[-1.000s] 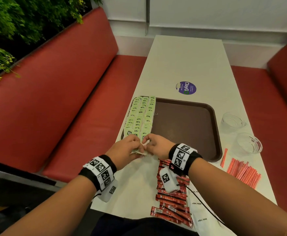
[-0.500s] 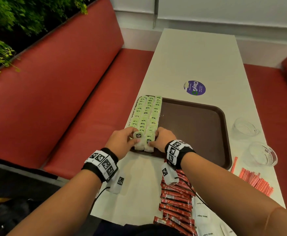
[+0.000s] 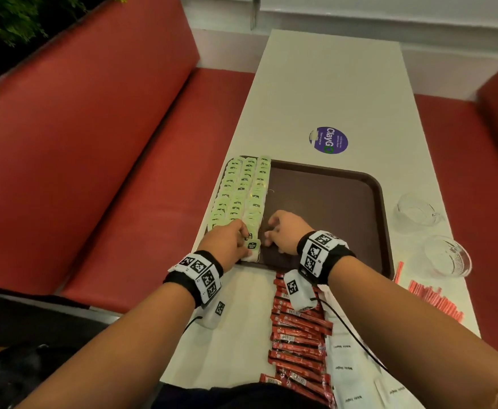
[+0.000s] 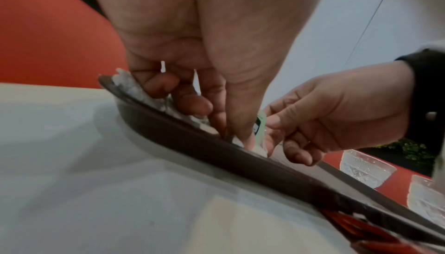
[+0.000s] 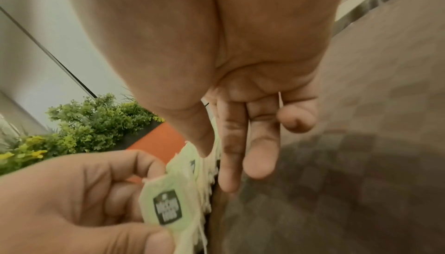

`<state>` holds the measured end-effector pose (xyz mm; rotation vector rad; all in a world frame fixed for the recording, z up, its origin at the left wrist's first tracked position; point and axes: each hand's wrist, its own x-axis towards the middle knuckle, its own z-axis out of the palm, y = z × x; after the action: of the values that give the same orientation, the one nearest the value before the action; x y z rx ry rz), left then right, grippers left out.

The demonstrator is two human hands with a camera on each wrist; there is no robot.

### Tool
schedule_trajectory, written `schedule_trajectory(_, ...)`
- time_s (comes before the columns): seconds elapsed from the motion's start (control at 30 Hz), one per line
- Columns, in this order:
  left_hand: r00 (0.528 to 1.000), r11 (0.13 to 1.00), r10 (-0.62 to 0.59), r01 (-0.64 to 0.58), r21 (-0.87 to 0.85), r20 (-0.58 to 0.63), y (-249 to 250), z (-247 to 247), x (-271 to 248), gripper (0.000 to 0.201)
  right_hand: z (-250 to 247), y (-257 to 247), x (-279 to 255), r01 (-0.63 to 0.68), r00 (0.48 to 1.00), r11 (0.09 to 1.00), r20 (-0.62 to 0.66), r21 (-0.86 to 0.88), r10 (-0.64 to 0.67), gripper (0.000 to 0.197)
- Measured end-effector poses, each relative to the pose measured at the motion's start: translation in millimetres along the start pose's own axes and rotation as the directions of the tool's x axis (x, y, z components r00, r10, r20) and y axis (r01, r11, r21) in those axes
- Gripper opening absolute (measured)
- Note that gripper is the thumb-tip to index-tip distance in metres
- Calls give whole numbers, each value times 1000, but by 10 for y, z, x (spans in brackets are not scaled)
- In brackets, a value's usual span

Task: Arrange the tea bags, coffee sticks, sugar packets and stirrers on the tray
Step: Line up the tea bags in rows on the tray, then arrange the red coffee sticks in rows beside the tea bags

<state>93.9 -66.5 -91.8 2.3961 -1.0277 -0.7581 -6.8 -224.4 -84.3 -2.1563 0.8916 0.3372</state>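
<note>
Green-tagged tea bags (image 3: 243, 193) lie in three rows along the left side of the brown tray (image 3: 345, 202). My left hand (image 3: 233, 240) is at the near end of the rows and pinches one tea bag (image 5: 166, 206) by its green tag between thumb and fingers. My right hand (image 3: 274, 231) hovers just right of it over the tray floor, fingers (image 5: 226, 163) relaxed and holding nothing. Red coffee sticks (image 3: 298, 335) and white sugar packets (image 3: 348, 376) lie on the table near me. Red stirrers (image 3: 431, 299) lie at the right.
Two glass bowls (image 3: 416, 211) (image 3: 447, 258) stand right of the tray. A purple sticker (image 3: 328, 140) is on the white table beyond it. A red bench (image 3: 94, 172) runs along the left. The tray's middle and right show bare brown floor.
Both hands carried tea bags from the table onto the tray's near left corner. The right hand has since let go and shifted slightly right; the left still pinches one bag.
</note>
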Motion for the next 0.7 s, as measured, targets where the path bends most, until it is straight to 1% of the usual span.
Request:
schedule_trajectory(0.1, 1000, 998, -26, 27, 65, -3, 45, -11, 12, 42, -136, 90, -182, 8, 1000, 1000, -4, 28, -8, 16)
schedule_trajectory(0.2, 998, 994, -26, 31, 106, -53, 116, -51, -34, 47, -254, 186, -421, 29, 999, 999, -24, 36, -28, 14)
schedule_trajectory(0.27, 994, 994, 19, -8, 107, -103, 188, -62, -91, 41, -306, 282, -595, 51, 998, 999, -40, -10, -51, 16)
schedule_trajectory(0.3, 991, 991, 72, -58, 123, -112, 237, -50, -123, 33, -318, 340, -681, 53, 998, 998, -45, -33, -54, 17)
schedule_trajectory(0.33, 985, 979, 142, -126, 159, -93, 298, -28, -165, 24, -321, 400, -765, 47, 998, 997, -44, -54, -49, 19)
schedule_trajectory(0.4, 957, 929, 290, -289, 231, 32, 421, 71, -259, 11, -296, 527, -910, 32, 999, 995, -26, -90, -35, 20)
schedule_trajectory(0.43, 929, 894, 353, -370, 254, 109, 481, 136, -312, 12, -275, 584, -972, 29, 999, 994, -14, -106, -31, 21)
schedule_trajectory(0.5, 872, 826, 425, -483, 289, 244, 546, 297, -388, 19, -236, 670, -1073, 36, 999, 990, 3, -139, -36, 22)
schedule_trajectory(0.53, 851, 798, 441, -517, 309, 285, 559, 382, -414, 23, -212, 706, -1115, 41, 999, 988, 5, -151, -40, 24)
schedule_trajectory(0.6, 827, 758, 470, -557, 339, 308, 570, 524, -457, 31, -166, 753, -1185, 44, 999, 983, -4, -177, -45, 25)
schedule_trajectory(0.7, 827, 727, 472, -562, 395, 307, 570, 643, -481, 41, -108, 795, -1263, 53, 998, 975, -20, -215, -58, 37)
